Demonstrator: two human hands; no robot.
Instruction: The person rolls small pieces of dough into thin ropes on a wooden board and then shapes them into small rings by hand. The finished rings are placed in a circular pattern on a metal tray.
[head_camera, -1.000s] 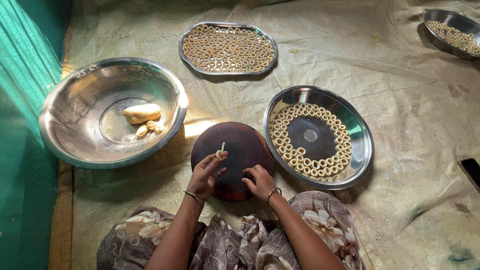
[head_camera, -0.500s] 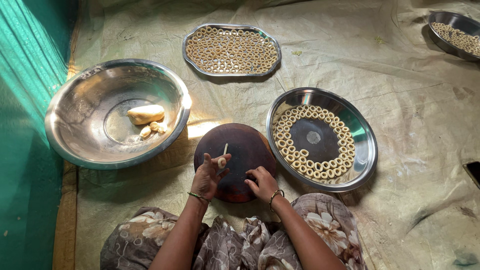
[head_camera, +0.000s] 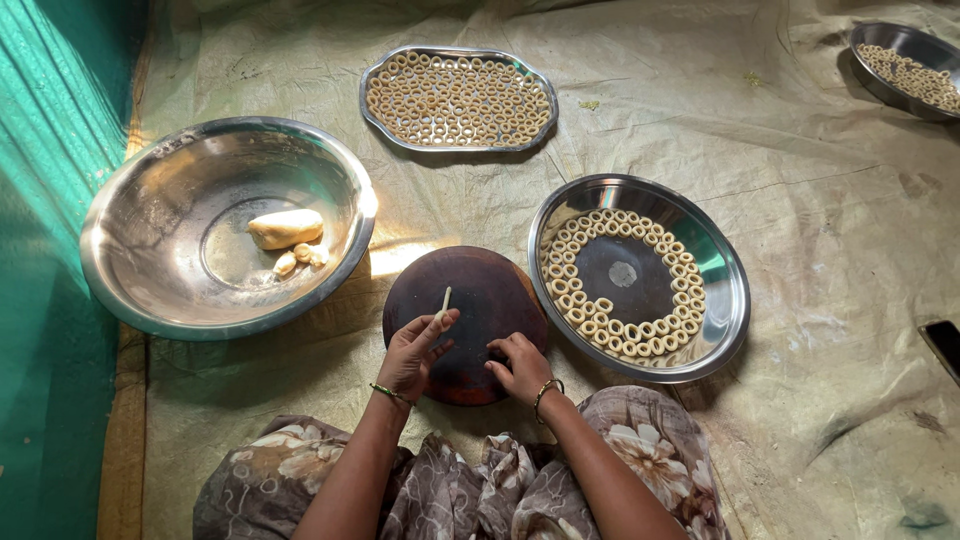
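My left hand (head_camera: 417, 352) rests over a dark round wooden board (head_camera: 490, 295) and pinches a thin pale strip of dough (head_camera: 445, 300) that points away from me. My right hand (head_camera: 521, 366) sits on the board's near right edge with its fingers curled; whether it holds a bit of dough is hidden. To the left stands a large steel bowl (head_camera: 150, 230) with a lump of dough (head_camera: 285, 228) and a few small pieces in it. To the right lies a round steel plate (head_camera: 735, 290) ringed with several small dough rings (head_camera: 575, 300).
An oval steel tray (head_camera: 459, 98) full of dough rings lies at the back. Another steel dish (head_camera: 905, 65) of rings sits at the far right corner. A dark flat object (head_camera: 944, 345) lies at the right edge. Green fabric (head_camera: 50, 150) runs along the left. My knees are under floral cloth.
The view has shifted slightly. My left hand has moved a little on the board with the dough strip still in it; the right hand has stayed at the near edge.
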